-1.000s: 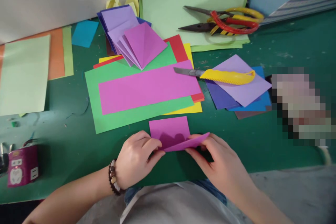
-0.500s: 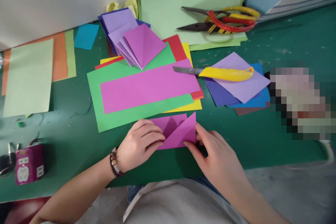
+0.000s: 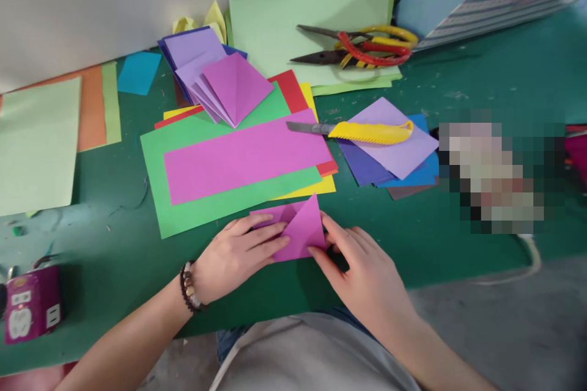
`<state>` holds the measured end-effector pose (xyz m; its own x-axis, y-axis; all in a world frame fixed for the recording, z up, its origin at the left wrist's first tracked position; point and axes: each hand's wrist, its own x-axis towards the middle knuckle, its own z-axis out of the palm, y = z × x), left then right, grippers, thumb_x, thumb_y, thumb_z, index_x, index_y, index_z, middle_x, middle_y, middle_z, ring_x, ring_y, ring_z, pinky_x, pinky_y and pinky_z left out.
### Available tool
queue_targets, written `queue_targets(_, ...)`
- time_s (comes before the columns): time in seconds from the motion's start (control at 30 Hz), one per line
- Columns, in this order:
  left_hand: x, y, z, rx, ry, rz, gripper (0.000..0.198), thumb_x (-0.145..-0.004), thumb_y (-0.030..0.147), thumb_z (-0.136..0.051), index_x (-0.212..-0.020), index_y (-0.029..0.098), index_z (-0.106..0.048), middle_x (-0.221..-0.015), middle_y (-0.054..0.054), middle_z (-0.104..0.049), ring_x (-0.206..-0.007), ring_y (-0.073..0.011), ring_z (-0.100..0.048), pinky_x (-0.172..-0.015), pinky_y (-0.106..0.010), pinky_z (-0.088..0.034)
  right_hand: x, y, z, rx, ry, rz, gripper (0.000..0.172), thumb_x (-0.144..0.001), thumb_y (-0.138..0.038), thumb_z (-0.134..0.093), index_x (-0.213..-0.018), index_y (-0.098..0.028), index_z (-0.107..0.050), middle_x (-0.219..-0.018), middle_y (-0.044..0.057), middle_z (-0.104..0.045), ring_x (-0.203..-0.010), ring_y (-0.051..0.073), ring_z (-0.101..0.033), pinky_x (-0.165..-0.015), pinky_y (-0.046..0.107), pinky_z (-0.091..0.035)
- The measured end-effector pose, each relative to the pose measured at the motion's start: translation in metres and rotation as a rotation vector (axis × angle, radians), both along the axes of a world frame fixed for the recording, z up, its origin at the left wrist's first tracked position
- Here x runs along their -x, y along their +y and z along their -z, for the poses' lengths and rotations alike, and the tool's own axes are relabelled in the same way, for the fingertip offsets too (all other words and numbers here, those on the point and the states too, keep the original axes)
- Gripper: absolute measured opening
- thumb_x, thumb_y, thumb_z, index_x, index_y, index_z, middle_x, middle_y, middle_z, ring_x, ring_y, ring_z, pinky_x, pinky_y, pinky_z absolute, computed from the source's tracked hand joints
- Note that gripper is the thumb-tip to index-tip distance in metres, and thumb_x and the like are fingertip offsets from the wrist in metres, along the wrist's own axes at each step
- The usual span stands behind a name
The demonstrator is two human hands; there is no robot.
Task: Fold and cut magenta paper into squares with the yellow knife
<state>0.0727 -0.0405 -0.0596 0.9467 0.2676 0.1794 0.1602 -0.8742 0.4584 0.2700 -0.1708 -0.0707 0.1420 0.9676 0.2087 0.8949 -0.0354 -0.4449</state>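
A magenta sheet of paper [image 3: 305,229] lies near the table's front edge, one corner folded over into a slanting flap that points up at the right. Stretched out flat, the fingers of my left hand [image 3: 232,256] press on its left part and the flap's edge. My right hand [image 3: 367,263] pinches the sheet's right edge between thumb and fingers; some fingertips are hidden behind it. Just beyond lies a magenta paper strip [image 3: 238,159] on a green sheet [image 3: 158,180]. A yellow utility knife [image 3: 371,132], blade out, rests across the strip's right end and a lilac square [image 3: 389,162].
Folded purple and magenta papers [image 3: 238,85] sit behind the strip. Scissors and pliers with red and yellow handles [image 3: 376,49] lie on pale green sheets [image 3: 266,24]. A purple power socket block [image 3: 34,305] stands at left. A blurred-out object [image 3: 490,177] lies at right.
My left fingers have spread and flattened over the folded flap. My right hand keeps its pinch on the edge. The whole view has shifted, so table things appear further left.
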Motion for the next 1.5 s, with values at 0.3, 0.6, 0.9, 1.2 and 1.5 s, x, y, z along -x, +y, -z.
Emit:
queue_targets(0.3,-0.004,0.002,-0.001,-0.150,0.116,0.042,0.031,-0.098,0.022,-0.048,-0.128,0.019,-0.057,-0.136,-0.003,-0.059,-0.123,-0.0267,-0.054,-0.090,-0.041,-0.054,-0.002,0.000,0.002,0.017,0.050,0.005,0.041,-0.094,-0.025,-0.052,-0.133,-0.015,-0.046,-0.073,0.001,-0.057,-0.069,0.016,-0.055,-0.061,0.030,-0.048)
queue_targets(0.6,-0.004,0.003,-0.002,-0.140,0.145,0.063,0.031,-0.098,0.020,-0.047,-0.128,0.017,-0.057,-0.137,-0.003,-0.058,-0.129,-0.0254,-0.047,-0.100,-0.042,-0.049,-0.002,-0.003,0.007,-0.048,0.020,-0.062,0.030,-0.091,-0.015,-0.055,-0.121,-0.017,-0.059,-0.083,0.005,-0.056,-0.075,0.015,-0.053,-0.066,0.029,-0.049)
queue_targets(0.9,-0.006,0.005,-0.009,-0.116,0.184,0.053,0.032,-0.097,0.020,-0.048,-0.128,0.017,-0.056,-0.138,-0.003,-0.057,-0.129,-0.0247,-0.046,-0.101,-0.041,-0.048,-0.004,-0.001,0.011,-0.068,0.006,-0.071,0.030,-0.092,-0.016,-0.053,-0.121,-0.018,-0.061,-0.084,0.006,-0.058,-0.075,0.016,-0.052,-0.065,0.030,-0.048)
queue_targets(1.2,-0.008,0.008,-0.010,-0.082,0.194,0.080,0.031,-0.097,0.017,-0.046,-0.126,0.015,-0.057,-0.141,-0.006,-0.053,-0.131,-0.0257,-0.042,-0.106,-0.042,-0.045,-0.006,0.001,0.011,-0.095,-0.013,-0.093,0.025,-0.092,-0.015,-0.054,-0.115,-0.014,-0.064,-0.116,0.010,-0.065,-0.078,0.016,-0.054,-0.072,0.032,-0.051)
queue_targets(1.5,-0.006,0.008,-0.010,-0.084,0.219,0.087,0.038,-0.095,0.012,-0.050,-0.133,0.018,-0.053,-0.145,-0.006,-0.049,-0.133,-0.0259,-0.039,-0.107,-0.043,-0.044,-0.007,-0.001,0.016,-0.127,0.013,-0.109,0.027,-0.092,-0.011,-0.053,-0.116,-0.014,-0.064,-0.118,0.010,-0.066,-0.081,0.015,-0.058,-0.074,0.033,-0.051)
